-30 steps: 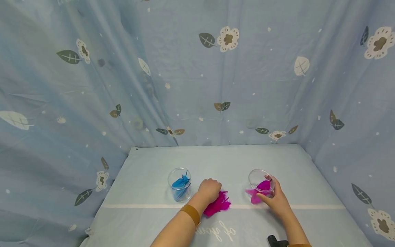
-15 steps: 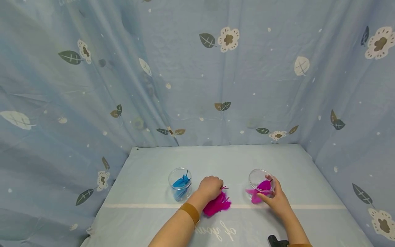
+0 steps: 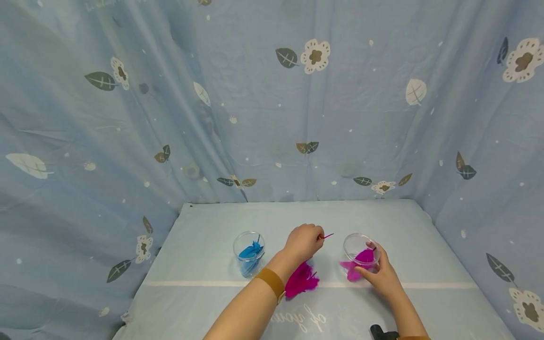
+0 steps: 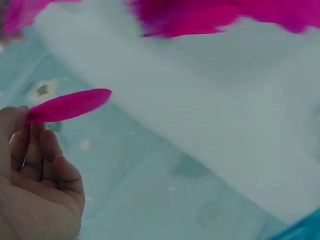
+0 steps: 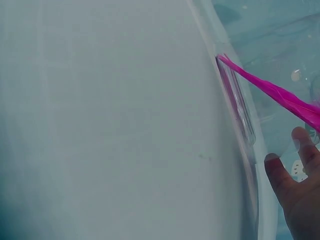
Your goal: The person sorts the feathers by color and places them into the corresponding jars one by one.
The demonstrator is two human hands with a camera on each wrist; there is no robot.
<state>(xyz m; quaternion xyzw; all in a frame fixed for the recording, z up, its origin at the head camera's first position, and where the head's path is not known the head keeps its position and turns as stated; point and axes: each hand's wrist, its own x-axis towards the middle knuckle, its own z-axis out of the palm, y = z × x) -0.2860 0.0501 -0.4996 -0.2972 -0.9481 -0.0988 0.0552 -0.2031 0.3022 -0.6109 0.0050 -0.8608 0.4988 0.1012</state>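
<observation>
My left hand (image 3: pixel 303 243) pinches one magenta feather, its thin quill pointing right in the head view. In the left wrist view, thumb and fingers grip that feather (image 4: pixel 70 106) at one end, and its vane sticks out from them. Below the left hand lies a pile of magenta feathers (image 3: pixel 302 282), partly covered by the forearm. My right hand (image 3: pixel 384 276) holds a clear cup (image 3: pixel 349 255) around its right side, thumb toward me. Magenta feathers (image 3: pixel 361 257) show inside that cup. A single feather (image 5: pixel 280 95) slants inside it in the right wrist view.
At left stands another clear cup (image 3: pixel 236 257) with blue feathers (image 3: pixel 250 252) in it. A black object (image 3: pixel 382 333) sits by the right wrist at the lower edge. The pale table (image 3: pixel 204 226) has a white stripe; patterned blue curtains (image 3: pixel 255 94) surround it.
My left hand has lifted from the magenta pile and moved right and farther back, with one feather pinched. The right hand and its cup have stayed in place.
</observation>
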